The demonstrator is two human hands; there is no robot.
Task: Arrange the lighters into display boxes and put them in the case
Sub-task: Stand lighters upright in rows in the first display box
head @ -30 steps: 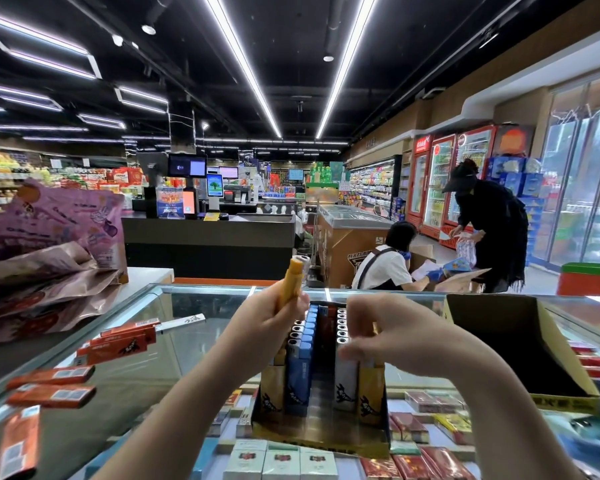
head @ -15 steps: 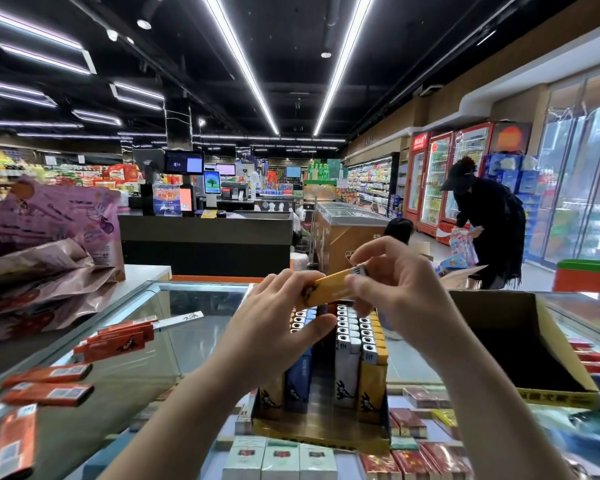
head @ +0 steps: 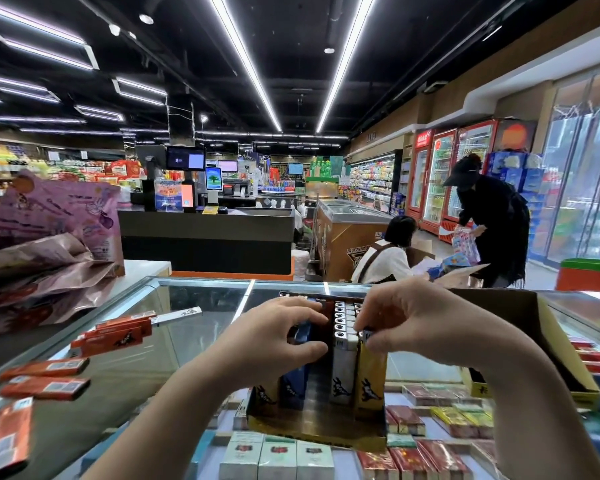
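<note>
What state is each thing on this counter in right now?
Display box: upright on the glass counter, partly filled, middle empty.
Yellow lighter: standing in the box, top pinched by the right hand.
Left hand: fingers curled on the blue lighters.
Orange lighters: lying loose on the glass.
Cardboard box: open.

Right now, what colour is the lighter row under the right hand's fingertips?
Yellow, with a dark animal print low on the front yellow lighter, beside the white row. Head view.
</note>
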